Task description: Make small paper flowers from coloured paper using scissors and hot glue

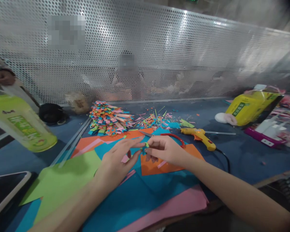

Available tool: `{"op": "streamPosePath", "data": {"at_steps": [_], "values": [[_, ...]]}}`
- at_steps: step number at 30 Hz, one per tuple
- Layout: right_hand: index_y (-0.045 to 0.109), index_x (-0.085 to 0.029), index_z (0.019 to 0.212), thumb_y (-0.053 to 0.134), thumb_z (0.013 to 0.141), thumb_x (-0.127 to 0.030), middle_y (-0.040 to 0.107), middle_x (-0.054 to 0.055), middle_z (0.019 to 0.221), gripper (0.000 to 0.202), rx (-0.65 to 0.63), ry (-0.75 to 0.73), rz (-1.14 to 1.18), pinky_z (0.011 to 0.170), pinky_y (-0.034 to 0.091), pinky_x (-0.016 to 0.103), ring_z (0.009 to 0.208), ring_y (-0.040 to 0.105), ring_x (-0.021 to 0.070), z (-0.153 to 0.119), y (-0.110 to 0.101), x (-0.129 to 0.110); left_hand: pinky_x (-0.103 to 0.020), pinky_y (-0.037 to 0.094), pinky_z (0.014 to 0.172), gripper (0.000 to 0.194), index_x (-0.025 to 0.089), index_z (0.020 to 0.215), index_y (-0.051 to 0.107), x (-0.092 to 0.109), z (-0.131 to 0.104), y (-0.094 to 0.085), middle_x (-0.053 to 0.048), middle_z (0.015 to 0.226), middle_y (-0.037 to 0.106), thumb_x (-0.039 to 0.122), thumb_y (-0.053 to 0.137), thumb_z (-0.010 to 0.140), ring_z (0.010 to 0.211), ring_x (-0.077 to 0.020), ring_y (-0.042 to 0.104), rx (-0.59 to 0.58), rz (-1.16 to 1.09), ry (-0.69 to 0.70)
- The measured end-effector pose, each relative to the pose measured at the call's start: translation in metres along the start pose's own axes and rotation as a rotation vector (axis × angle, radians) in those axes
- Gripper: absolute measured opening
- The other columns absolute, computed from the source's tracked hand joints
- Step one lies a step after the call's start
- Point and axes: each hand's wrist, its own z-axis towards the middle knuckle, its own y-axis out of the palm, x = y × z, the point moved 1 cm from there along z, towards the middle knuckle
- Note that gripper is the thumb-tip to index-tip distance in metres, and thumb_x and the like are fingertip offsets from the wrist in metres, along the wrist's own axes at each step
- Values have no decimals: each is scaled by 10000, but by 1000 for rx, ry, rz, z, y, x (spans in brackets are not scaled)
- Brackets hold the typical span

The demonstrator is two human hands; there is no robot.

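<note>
A small folded paper piece (145, 150), green and blue, is between my hands above the sheets. My right hand (164, 149) pinches it with thumb and bent fingers. From the other side, my left hand (119, 155) meets it with the thumb and forefinger tips, the forefinger stretched long across the top. Beneath lie an orange sheet (174, 158), a large blue sheet (140, 190), a green sheet (70, 177) and a pink sheet (169, 209). Red-handled scissors (180, 139) rest just behind my right hand, partly hidden by it.
Behind stand a cone of layered paper strips (110, 119) and a heap of paper scraps (154, 120). A yellow glue gun (200, 137) with its cord lies right. Clear glue sticks (73, 141), a green bottle (26, 124) and a phone (7, 190) are left; a purple power strip (265, 137) is far right.
</note>
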Motion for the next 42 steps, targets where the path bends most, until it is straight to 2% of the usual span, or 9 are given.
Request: {"op": "streamPosePath", "data": {"at_steps": [5,11,17,25,28,32,35,40,42], "values": [[497,-166,717,506,735,-197,599,4,617,37,37,-31,-179,412,421,168,560,578,109,-2,1,1,-237,464,626,336,232,1094,473,0,0,-1,25,826,648,187,535,767,565,-87,508,-38,-31,-77],[518,-152,702,511,715,-151,571,-10,598,15,88,-200,-390,486,416,178,543,541,87,-2,0,4,-205,441,614,406,267,1141,434,0,1,1,51,820,601,174,537,759,599,-76,499,-105,-62,-165],[537,-147,706,513,712,-144,564,-11,620,25,89,-266,-473,505,396,177,554,510,79,-1,-2,7,-212,436,626,434,277,1173,402,0,-1,0,44,833,562,147,502,772,620,-77,498,-158,-108,-177],[550,-149,718,523,716,-141,577,-9,633,27,100,-261,-462,522,406,189,566,512,82,0,-2,6,-217,429,622,236,243,980,478,3,0,0,43,807,560,135,494,771,618,-77,495,-212,-141,-221],[549,-154,729,517,736,-173,583,-6,641,38,101,-243,-431,519,417,192,571,526,85,-1,-2,6,-223,439,619,251,251,1005,471,3,-1,1,40,816,558,154,499,776,615,-72,499,-215,-211,-263],[536,-167,739,506,760,-222,593,-5,639,66,92,-174,-336,516,444,204,563,546,94,-2,-2,4,-230,465,629,336,254,1094,436,1,0,3,20,824,535,157,501,778,702,-87,534,-142,-410,-360],[516,-169,728,503,769,-243,591,2,629,86,90,-148,-241,512,453,208,559,551,96,-2,-1,2,-210,466,572,389,246,1114,413,1,2,4,-3,865,517,182,547,755,775,-110,535,-64,-547,-413],[499,-172,753,508,778,-267,584,-4,627,98,62,-120,-89,520,461,209,533,541,82,0,0,5,-205,467,539,385,227,1081,426,2,5,5,-24,906,541,219,583,730,751,-111,538,-18,-608,-499],[487,-173,745,515,774,-272,584,-9,616,107,62,-105,-63,496,451,198,513,534,76,0,0,5,-212,478,551,372,223,1081,435,2,4,5,-28,904,550,229,576,736,758,-116,543,12,-578,-491]]}}
